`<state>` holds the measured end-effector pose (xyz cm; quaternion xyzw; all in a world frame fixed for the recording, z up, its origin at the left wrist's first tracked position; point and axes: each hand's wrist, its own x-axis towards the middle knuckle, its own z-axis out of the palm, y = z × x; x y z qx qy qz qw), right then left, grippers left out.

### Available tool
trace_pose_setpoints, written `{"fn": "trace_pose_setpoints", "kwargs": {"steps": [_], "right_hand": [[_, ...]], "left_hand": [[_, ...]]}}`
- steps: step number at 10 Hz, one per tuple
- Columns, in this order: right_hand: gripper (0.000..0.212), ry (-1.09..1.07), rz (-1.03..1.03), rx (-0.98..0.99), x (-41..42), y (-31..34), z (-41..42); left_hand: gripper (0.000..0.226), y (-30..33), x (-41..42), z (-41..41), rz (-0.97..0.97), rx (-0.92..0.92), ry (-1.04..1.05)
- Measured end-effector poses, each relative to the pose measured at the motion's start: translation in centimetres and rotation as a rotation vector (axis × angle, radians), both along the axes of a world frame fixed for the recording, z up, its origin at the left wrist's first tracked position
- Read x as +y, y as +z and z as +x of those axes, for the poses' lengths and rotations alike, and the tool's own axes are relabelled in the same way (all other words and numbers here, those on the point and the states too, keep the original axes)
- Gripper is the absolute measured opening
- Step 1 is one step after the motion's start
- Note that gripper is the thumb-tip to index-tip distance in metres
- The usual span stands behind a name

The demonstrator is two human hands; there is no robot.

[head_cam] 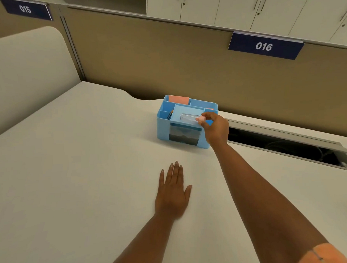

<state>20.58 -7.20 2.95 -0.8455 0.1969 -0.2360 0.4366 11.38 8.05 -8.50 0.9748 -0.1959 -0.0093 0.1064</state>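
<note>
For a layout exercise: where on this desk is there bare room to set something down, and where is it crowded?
Bare desk lies left of the blue organizer and the left hand. Crowded: the organizer, where the right hand pinches a pink-capped clear tube at its middle tray. An open cable slot lies beside it.

White desk [91, 173]
A blue organizer [162, 129] stands near its far edge — a left hand [174, 194] rests flat nearer.

The organizer [180, 135] stands on the surface [81, 174], just before the partition [146, 63] (cable trough [287, 145] to its right), with a tube [189, 117] at its middle tray.
</note>
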Motion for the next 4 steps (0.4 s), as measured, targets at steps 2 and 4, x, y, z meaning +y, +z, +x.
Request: {"fn": "trace_pose_setpoints", "kwargs": {"steps": [2,4], "right_hand": [[0.034,-0.022,-0.012,0.042,0.7,-0.5,0.4],[0.033,-0.052,0.001,0.044,-0.1,0.9,-2.0]], "left_hand": [[0.066,-0.3,0.1,0.0,0.009,0.048,-0.016],[0.081,0.0,0.1,0.0,-0.080,0.078,-0.048]]}}
